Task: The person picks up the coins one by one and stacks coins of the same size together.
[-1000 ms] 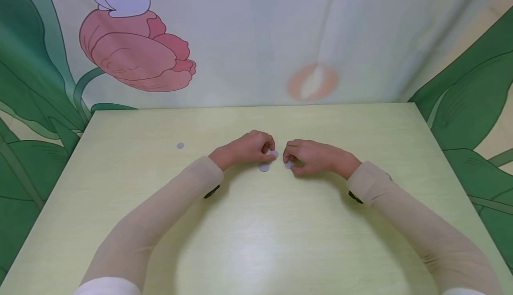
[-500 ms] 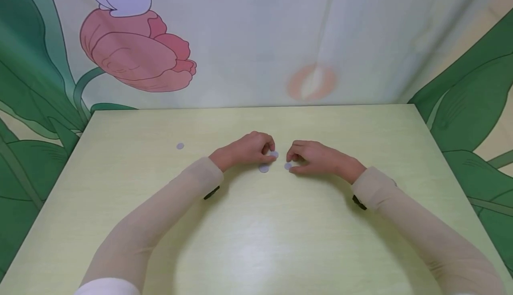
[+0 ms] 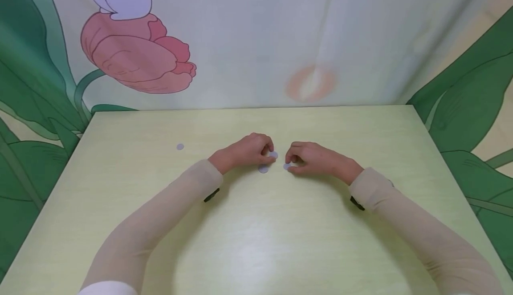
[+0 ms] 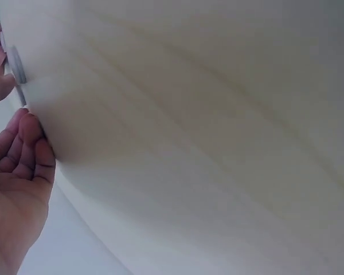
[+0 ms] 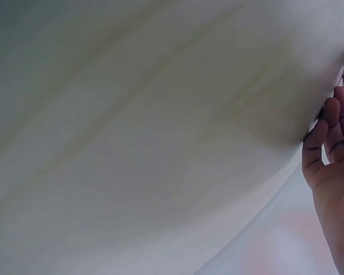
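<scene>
In the head view my left hand (image 3: 249, 149) reaches in low over the table's middle, its thumb and curled index finger pinching a small pale lilac disc (image 3: 274, 155). A second disc (image 3: 263, 169) lies on the table just below that thumb. Facing it from the right, my right hand (image 3: 314, 158) holds a similar disc (image 3: 287, 166) between thumb and fingertips. A narrow gap separates the two hands. The left wrist view catches the left hand (image 4: 20, 166) at its edge, with a grey disc (image 4: 18, 64) near the thumb. In the right wrist view, the right hand's curled fingers (image 5: 331, 112) meet the tabletop.
Another pale disc (image 3: 180, 147) lies apart on the left side of the pale wooden table (image 3: 248, 232). Behind the table's far edge hangs a printed curtain (image 3: 240, 41) with a pink flower and green leaves.
My right hand has shifted very slightly to the right. The left hand and the discs keep nearly the same places.
</scene>
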`<action>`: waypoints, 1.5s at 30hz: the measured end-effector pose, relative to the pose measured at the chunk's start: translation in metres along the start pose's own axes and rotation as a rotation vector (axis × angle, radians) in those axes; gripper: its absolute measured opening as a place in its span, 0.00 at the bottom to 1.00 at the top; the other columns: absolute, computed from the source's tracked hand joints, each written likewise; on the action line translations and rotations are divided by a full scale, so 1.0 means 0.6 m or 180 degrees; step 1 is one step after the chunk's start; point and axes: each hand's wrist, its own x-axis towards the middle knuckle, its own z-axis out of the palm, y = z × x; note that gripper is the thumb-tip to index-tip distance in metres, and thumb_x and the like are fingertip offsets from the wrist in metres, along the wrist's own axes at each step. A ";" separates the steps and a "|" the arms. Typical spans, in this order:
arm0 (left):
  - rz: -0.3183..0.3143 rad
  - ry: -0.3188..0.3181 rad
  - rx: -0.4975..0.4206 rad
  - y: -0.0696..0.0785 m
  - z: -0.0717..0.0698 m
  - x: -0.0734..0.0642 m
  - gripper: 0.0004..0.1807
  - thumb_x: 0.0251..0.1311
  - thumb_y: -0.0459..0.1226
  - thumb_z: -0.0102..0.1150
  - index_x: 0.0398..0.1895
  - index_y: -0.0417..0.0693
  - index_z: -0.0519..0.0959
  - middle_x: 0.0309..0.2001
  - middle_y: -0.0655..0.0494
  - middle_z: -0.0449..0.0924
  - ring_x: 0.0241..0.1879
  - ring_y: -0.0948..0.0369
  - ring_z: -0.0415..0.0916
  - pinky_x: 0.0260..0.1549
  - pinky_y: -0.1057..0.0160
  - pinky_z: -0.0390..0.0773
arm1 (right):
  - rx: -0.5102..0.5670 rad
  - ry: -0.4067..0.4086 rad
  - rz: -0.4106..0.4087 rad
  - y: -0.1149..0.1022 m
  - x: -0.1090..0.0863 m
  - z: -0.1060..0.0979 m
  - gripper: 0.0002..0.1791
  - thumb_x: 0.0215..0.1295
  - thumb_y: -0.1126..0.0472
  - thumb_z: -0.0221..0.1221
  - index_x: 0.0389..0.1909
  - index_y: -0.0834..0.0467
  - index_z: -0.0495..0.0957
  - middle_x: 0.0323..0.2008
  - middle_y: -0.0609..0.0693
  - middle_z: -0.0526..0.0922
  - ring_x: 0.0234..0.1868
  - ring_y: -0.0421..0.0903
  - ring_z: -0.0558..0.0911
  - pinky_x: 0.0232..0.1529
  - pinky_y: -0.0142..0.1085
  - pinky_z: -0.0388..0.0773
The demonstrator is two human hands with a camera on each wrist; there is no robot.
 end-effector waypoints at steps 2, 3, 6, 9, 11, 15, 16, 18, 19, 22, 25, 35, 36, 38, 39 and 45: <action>-0.0014 0.0016 0.0030 0.001 -0.001 -0.005 0.17 0.66 0.42 0.65 0.48 0.36 0.79 0.32 0.53 0.76 0.32 0.60 0.71 0.36 0.66 0.72 | 0.0007 -0.0008 -0.0003 -0.003 0.000 -0.001 0.08 0.69 0.57 0.64 0.43 0.56 0.82 0.39 0.45 0.76 0.39 0.41 0.75 0.46 0.36 0.76; -0.0013 0.0036 0.0048 0.002 -0.003 -0.009 0.18 0.66 0.42 0.65 0.49 0.36 0.79 0.33 0.52 0.76 0.33 0.60 0.71 0.37 0.66 0.73 | 0.0006 -0.0013 -0.0016 -0.003 0.001 -0.001 0.08 0.70 0.57 0.63 0.43 0.56 0.82 0.39 0.45 0.76 0.39 0.41 0.75 0.45 0.36 0.76; -0.0011 0.0141 0.0122 0.002 -0.009 -0.029 0.20 0.66 0.42 0.65 0.51 0.34 0.80 0.36 0.51 0.78 0.35 0.58 0.73 0.39 0.63 0.76 | -0.0007 -0.0023 -0.0012 -0.004 0.005 0.001 0.07 0.70 0.56 0.63 0.43 0.55 0.82 0.39 0.45 0.76 0.38 0.41 0.74 0.45 0.35 0.76; -0.0040 0.0297 0.0187 0.001 -0.019 -0.054 0.20 0.66 0.40 0.66 0.53 0.34 0.80 0.38 0.49 0.79 0.37 0.57 0.74 0.41 0.61 0.77 | -0.0009 -0.0038 0.0015 -0.002 0.008 0.003 0.07 0.70 0.56 0.63 0.42 0.54 0.81 0.38 0.44 0.76 0.37 0.40 0.74 0.44 0.33 0.75; -0.0082 0.0400 0.0206 -0.001 -0.027 -0.073 0.19 0.67 0.39 0.65 0.54 0.34 0.79 0.39 0.49 0.79 0.38 0.56 0.75 0.43 0.59 0.77 | 0.0008 -0.0045 0.0055 0.000 0.008 0.003 0.07 0.70 0.55 0.63 0.42 0.54 0.81 0.38 0.44 0.75 0.38 0.39 0.74 0.44 0.33 0.75; -0.0192 0.0578 0.0223 -0.011 -0.048 -0.113 0.18 0.68 0.38 0.62 0.54 0.34 0.79 0.40 0.48 0.79 0.41 0.54 0.77 0.45 0.56 0.78 | 0.0063 -0.0038 0.0106 -0.001 0.002 -0.002 0.07 0.69 0.56 0.63 0.42 0.54 0.82 0.38 0.44 0.76 0.38 0.40 0.74 0.44 0.34 0.75; -0.0237 0.0624 0.0254 -0.016 -0.052 -0.125 0.18 0.68 0.37 0.61 0.55 0.34 0.79 0.41 0.48 0.80 0.42 0.53 0.77 0.46 0.56 0.78 | 0.0078 -0.0040 0.0120 -0.002 0.002 -0.003 0.07 0.69 0.56 0.63 0.42 0.54 0.82 0.38 0.44 0.76 0.38 0.40 0.74 0.45 0.34 0.75; -0.0339 0.0728 0.0295 -0.029 -0.062 -0.149 0.17 0.68 0.35 0.60 0.55 0.34 0.78 0.43 0.46 0.80 0.44 0.52 0.77 0.47 0.53 0.78 | 0.0100 -0.0055 0.0145 -0.004 0.001 -0.003 0.07 0.69 0.56 0.63 0.42 0.55 0.82 0.38 0.44 0.76 0.38 0.40 0.74 0.45 0.34 0.75; -0.0415 0.0780 0.0317 -0.036 -0.067 -0.161 0.17 0.68 0.34 0.59 0.55 0.34 0.78 0.44 0.46 0.80 0.45 0.51 0.77 0.48 0.53 0.78 | 0.0110 -0.0065 0.0159 -0.005 0.001 -0.003 0.07 0.69 0.56 0.63 0.42 0.55 0.82 0.38 0.45 0.76 0.38 0.41 0.74 0.45 0.35 0.75; -0.0600 0.0944 0.0380 -0.059 -0.083 -0.196 0.16 0.68 0.31 0.57 0.56 0.34 0.78 0.45 0.44 0.80 0.46 0.50 0.77 0.48 0.51 0.78 | 0.0118 -0.0082 0.0184 -0.007 0.000 -0.003 0.07 0.69 0.56 0.63 0.43 0.55 0.82 0.39 0.45 0.76 0.39 0.41 0.74 0.46 0.35 0.75; -0.0777 0.1079 0.0396 -0.080 -0.100 -0.226 0.16 0.68 0.30 0.56 0.56 0.34 0.77 0.45 0.43 0.79 0.45 0.49 0.77 0.47 0.50 0.78 | 0.0094 -0.0076 0.0174 -0.007 0.000 -0.003 0.07 0.70 0.56 0.63 0.43 0.55 0.81 0.39 0.45 0.76 0.39 0.41 0.75 0.46 0.35 0.75; -0.1184 0.1256 0.0446 -0.128 -0.147 -0.297 0.15 0.69 0.26 0.51 0.57 0.30 0.75 0.42 0.39 0.75 0.42 0.47 0.72 0.43 0.50 0.76 | 0.0014 -0.0018 0.0113 -0.003 -0.001 -0.002 0.07 0.70 0.55 0.62 0.42 0.54 0.81 0.37 0.44 0.75 0.37 0.41 0.74 0.43 0.34 0.75; -0.1229 0.1231 0.0429 -0.132 -0.149 -0.299 0.16 0.70 0.26 0.51 0.57 0.30 0.75 0.43 0.38 0.75 0.42 0.46 0.72 0.43 0.49 0.76 | 0.0005 -0.0013 0.0117 -0.003 -0.001 -0.002 0.07 0.70 0.55 0.62 0.42 0.54 0.81 0.37 0.44 0.75 0.37 0.41 0.74 0.43 0.34 0.75; -0.1324 0.1140 0.0365 -0.142 -0.151 -0.302 0.17 0.70 0.27 0.52 0.59 0.30 0.74 0.44 0.37 0.75 0.44 0.45 0.72 0.44 0.49 0.76 | -0.0019 -0.0015 0.0134 -0.002 0.000 -0.002 0.07 0.70 0.55 0.62 0.42 0.53 0.81 0.38 0.44 0.75 0.37 0.40 0.74 0.44 0.34 0.75; -0.1365 0.1087 0.0327 -0.146 -0.152 -0.303 0.17 0.70 0.27 0.52 0.60 0.30 0.74 0.45 0.36 0.76 0.44 0.45 0.72 0.44 0.49 0.77 | -0.0029 -0.0015 0.0143 -0.002 0.000 -0.001 0.07 0.70 0.54 0.62 0.42 0.53 0.81 0.38 0.43 0.76 0.38 0.40 0.74 0.44 0.34 0.75; -0.1545 0.0783 0.0049 -0.175 -0.146 -0.302 0.19 0.70 0.29 0.56 0.62 0.31 0.72 0.48 0.37 0.76 0.48 0.45 0.71 0.48 0.49 0.76 | -0.0058 -0.0032 0.0146 0.001 0.001 0.001 0.07 0.70 0.54 0.62 0.42 0.52 0.81 0.38 0.43 0.76 0.38 0.40 0.75 0.45 0.34 0.75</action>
